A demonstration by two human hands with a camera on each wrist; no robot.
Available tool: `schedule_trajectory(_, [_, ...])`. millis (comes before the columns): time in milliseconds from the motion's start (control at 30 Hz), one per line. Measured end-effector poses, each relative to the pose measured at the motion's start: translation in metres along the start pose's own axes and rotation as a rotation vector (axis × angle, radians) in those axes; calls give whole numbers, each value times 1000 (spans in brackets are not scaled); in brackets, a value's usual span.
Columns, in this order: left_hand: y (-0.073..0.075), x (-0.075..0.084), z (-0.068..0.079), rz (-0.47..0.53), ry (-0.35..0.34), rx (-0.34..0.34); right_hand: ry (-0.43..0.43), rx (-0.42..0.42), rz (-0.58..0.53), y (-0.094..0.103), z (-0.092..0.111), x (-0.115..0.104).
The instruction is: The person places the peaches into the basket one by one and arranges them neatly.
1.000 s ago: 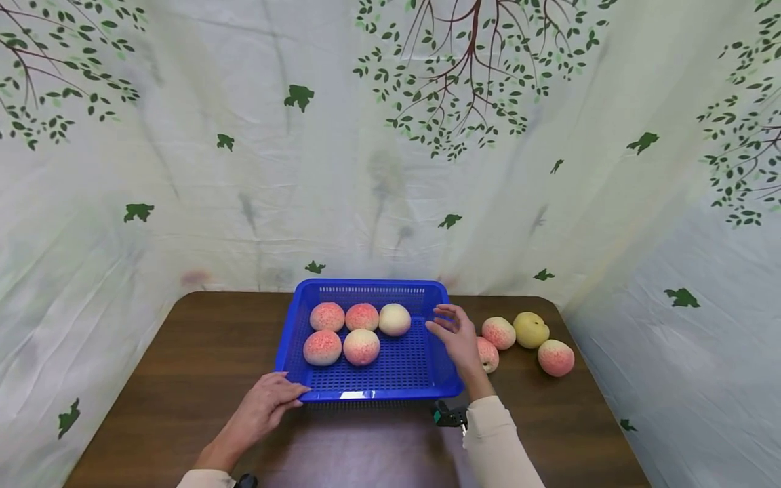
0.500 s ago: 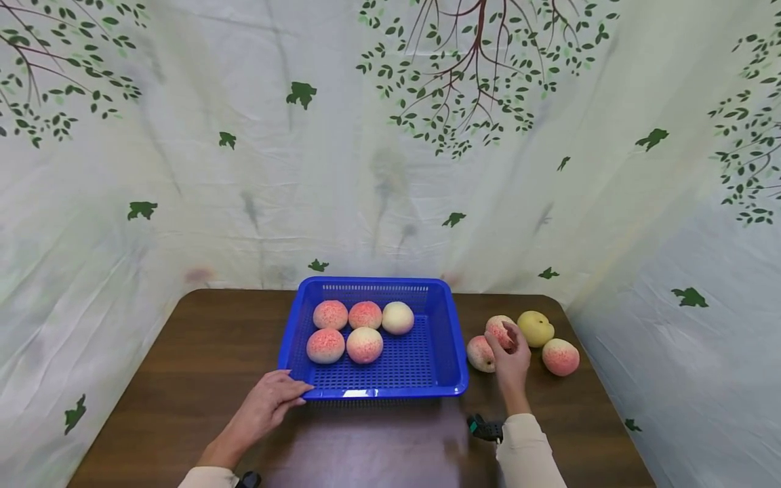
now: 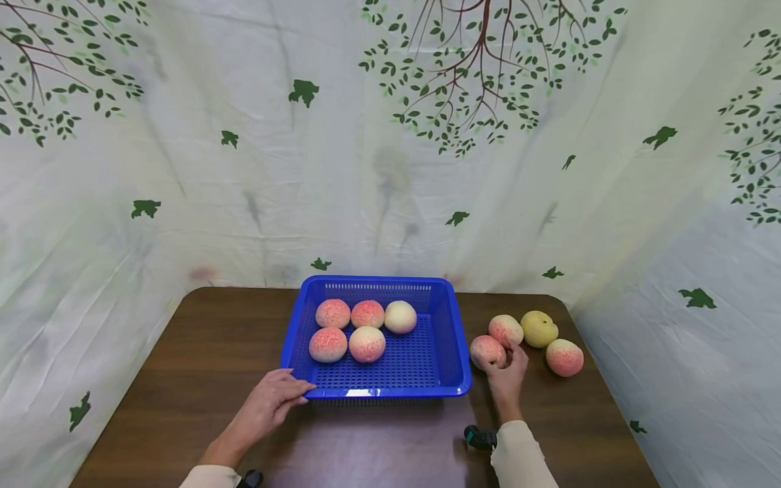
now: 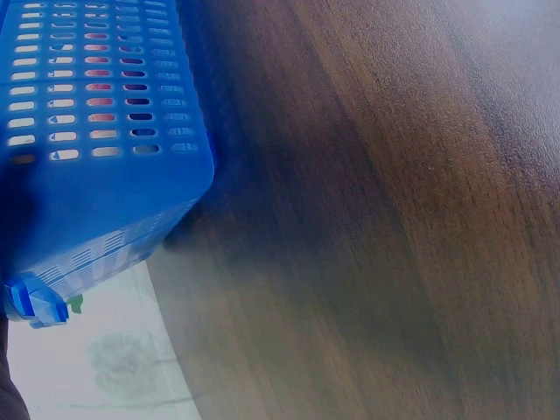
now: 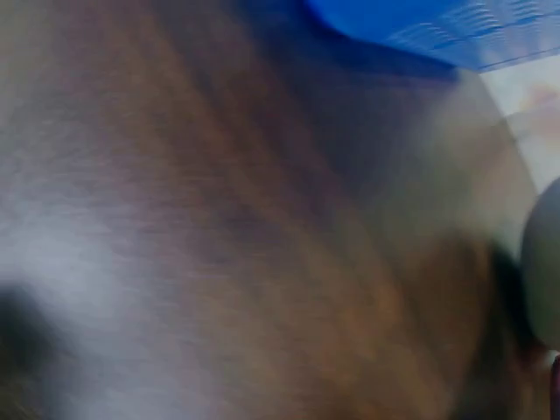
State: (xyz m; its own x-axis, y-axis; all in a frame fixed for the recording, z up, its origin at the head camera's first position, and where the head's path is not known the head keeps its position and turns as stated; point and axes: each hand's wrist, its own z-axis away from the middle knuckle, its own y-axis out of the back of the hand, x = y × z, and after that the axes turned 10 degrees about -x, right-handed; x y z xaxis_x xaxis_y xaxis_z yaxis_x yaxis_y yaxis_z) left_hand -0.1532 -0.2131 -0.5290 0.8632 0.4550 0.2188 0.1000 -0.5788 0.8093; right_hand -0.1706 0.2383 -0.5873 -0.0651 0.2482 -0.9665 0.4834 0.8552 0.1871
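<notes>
My left hand (image 3: 268,401) holds the near left corner of a blue plastic basket (image 3: 378,392), its fingers on the rim and its thumb just below. My right hand (image 3: 508,381) holds a pink-speckled peach (image 3: 486,350) on the table right of the basket, thumb in front and fingers at its right side. Close behind stands another speckled peach (image 3: 506,330). Inside the basket lie several peaches, among them a pale one (image 3: 400,317) and a pink and cream one (image 3: 367,344). The left wrist view shows the basket's slotted wall (image 4: 105,105).
A yellow peach (image 3: 539,329) and a pink one (image 3: 564,358) lie farther right on the brown wooden table (image 3: 226,339). A leaf-patterned cloth (image 3: 342,190) hangs behind it. In the blurred right wrist view, the basket (image 5: 394,17) appears at the top.
My right hand has moved from the basket's right side to the peaches on the table, then down to the nearest one. The left hand stays at the basket's corner.
</notes>
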Motion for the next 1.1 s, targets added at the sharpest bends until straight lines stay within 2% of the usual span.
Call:
schedule_trajectory(167, [-1, 0, -1, 1, -11, 6, -23, 1, 34, -4, 5, 10])
schedule_trajectory(533, [-3, -2, 0, 0, -31, 22, -29, -8, -7, -6, 3, 19])
schedule_trajectory(700, [-3, -2, 0, -2, -25, 31, -82, -36, -23, -6, 3, 17])
schedule_trajectory(900, [-4, -1, 1, -5, -6, 19, -132, -58, -65, 4, 3, 8])
schedule_trajectory(1100, [-3, 0, 0, 0, -5, 13, -152, -109, -189, 15, 3, -12])
